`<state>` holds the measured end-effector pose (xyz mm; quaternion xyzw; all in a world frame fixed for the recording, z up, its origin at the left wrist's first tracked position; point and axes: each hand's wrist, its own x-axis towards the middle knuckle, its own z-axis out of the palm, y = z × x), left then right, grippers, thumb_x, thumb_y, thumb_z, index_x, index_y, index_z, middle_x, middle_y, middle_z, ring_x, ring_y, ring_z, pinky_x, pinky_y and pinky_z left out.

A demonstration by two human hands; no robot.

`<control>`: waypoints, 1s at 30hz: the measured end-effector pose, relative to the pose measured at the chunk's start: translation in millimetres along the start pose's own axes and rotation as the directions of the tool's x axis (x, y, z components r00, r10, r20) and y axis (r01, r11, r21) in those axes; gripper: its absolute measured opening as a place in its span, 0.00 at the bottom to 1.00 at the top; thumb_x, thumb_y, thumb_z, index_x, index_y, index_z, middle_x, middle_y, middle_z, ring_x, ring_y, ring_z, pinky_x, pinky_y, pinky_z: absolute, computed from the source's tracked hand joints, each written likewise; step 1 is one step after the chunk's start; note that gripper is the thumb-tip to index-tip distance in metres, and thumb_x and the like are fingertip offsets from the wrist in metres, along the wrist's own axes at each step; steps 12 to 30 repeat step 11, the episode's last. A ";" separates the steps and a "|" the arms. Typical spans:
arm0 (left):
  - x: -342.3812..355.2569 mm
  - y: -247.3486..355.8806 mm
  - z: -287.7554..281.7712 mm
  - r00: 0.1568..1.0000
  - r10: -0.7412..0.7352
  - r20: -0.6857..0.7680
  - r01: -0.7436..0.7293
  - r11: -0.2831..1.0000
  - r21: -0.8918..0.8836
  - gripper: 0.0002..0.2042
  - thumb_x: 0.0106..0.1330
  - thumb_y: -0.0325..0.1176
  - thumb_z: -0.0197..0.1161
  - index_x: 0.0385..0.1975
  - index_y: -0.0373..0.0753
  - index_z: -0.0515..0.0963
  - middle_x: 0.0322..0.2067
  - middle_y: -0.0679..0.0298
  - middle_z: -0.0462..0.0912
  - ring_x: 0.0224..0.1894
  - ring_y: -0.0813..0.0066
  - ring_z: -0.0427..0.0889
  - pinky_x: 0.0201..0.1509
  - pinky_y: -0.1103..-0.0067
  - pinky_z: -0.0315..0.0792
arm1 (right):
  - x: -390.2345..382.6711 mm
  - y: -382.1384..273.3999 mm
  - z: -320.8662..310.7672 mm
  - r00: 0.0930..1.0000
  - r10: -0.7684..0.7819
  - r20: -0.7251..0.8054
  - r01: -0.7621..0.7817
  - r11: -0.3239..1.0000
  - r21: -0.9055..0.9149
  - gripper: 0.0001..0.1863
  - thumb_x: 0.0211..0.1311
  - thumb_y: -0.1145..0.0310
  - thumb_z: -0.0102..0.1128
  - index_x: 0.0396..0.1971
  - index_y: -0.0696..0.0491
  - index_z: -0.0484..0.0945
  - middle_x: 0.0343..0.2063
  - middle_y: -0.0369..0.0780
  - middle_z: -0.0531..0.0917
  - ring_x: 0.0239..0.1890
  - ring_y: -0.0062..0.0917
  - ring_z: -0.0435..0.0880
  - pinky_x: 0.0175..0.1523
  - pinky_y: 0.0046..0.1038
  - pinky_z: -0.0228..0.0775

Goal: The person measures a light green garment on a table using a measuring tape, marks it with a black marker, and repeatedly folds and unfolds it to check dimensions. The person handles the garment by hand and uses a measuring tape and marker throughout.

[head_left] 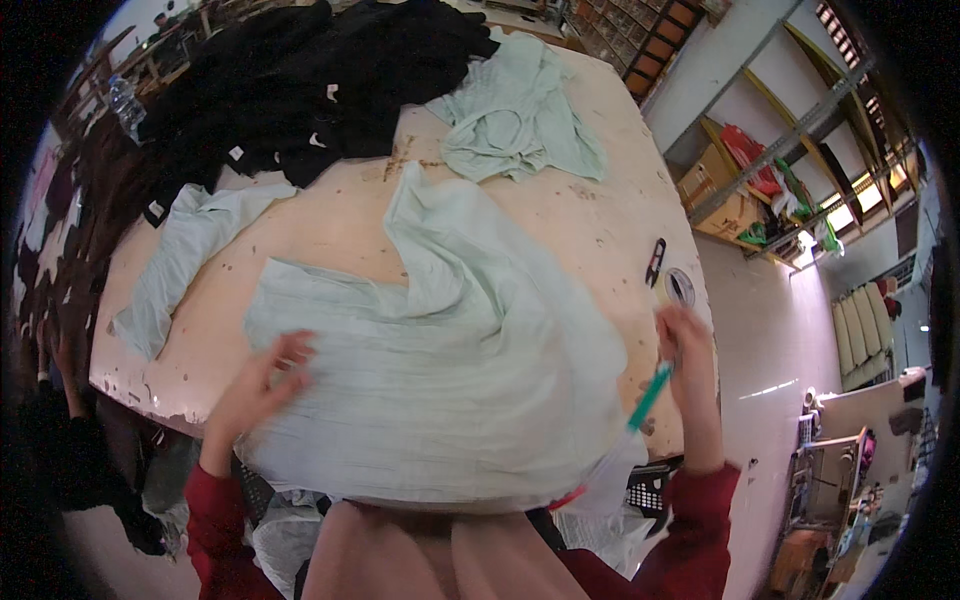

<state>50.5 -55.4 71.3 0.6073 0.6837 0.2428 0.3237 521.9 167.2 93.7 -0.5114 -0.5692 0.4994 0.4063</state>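
Observation:
A pale mint-green garment piece (420,390) is spread with folds over the near part of the table and reaches its front edge. My left hand (262,388), slightly blurred, is over the garment's left side with fingers apart and nothing in them. At the table's right edge, my right hand (688,345) has its fingers closed around one end of a slim green strip (651,396). Below the green, the strip seems to run on pale and blurred to a red bit near the garment's lower edge; its kind is unclear. A roll of tape (679,287) lies just beyond that hand.
Small black thread snips (656,262) lie near the tape. Another mint garment (515,115) lies at the far side, and a narrow mint piece (185,255) at the left. Black garments (300,80) are heaped at the back left. Another person's arm (68,370) shows at the left rim.

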 end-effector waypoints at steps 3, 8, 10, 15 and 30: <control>44.9 -2.6 -24.2 0.976 -0.135 -0.171 0.127 0.990 -0.057 0.14 0.66 0.31 0.55 0.51 0.37 0.72 0.56 0.55 0.72 0.58 0.59 0.71 0.60 0.71 0.64 | 80.3 5.3 19.2 0.990 -0.060 0.128 0.100 0.939 -0.329 0.17 0.64 0.59 0.54 0.39 0.58 0.79 0.29 0.39 0.81 0.27 0.19 0.75 0.33 0.23 0.65; 81.5 -71.2 8.7 0.910 0.135 -0.392 0.027 0.924 0.382 0.15 0.68 0.32 0.54 0.53 0.40 0.71 0.58 0.49 0.69 0.59 0.58 0.71 0.62 0.66 0.63 | 82.8 51.2 146.2 0.971 -0.178 0.159 0.221 0.420 -0.880 0.32 0.54 0.42 0.61 0.45 0.58 0.77 0.37 0.52 0.83 0.41 0.44 0.82 0.45 0.33 0.72; 88.6 -71.8 23.8 0.891 0.102 -0.441 0.113 0.893 0.435 0.21 0.68 0.34 0.54 0.61 0.44 0.65 0.63 0.49 0.64 0.64 0.55 0.65 0.67 0.66 0.58 | 82.7 67.4 158.1 0.968 -0.200 0.150 0.212 0.334 -0.918 0.36 0.54 0.36 0.58 0.45 0.58 0.76 0.38 0.53 0.83 0.44 0.41 0.82 0.50 0.37 0.71; 90.2 -68.7 31.7 0.879 0.086 -0.469 0.159 0.874 0.458 0.24 0.68 0.35 0.54 0.65 0.46 0.62 0.65 0.48 0.61 0.66 0.54 0.62 0.69 0.65 0.56 | 87.7 78.3 159.6 0.966 -0.212 0.150 0.208 0.290 -0.934 0.38 0.54 0.34 0.57 0.45 0.58 0.76 0.38 0.53 0.83 0.46 0.40 0.82 0.53 0.39 0.70; 90.2 -68.7 31.7 0.879 0.086 -0.469 0.159 0.874 0.458 0.24 0.68 0.35 0.54 0.65 0.46 0.62 0.65 0.48 0.61 0.66 0.54 0.62 0.69 0.65 0.56 | 87.7 78.3 159.6 0.966 -0.212 0.150 0.208 0.290 -0.934 0.38 0.54 0.34 0.57 0.45 0.58 0.76 0.38 0.53 0.83 0.46 0.40 0.82 0.53 0.39 0.70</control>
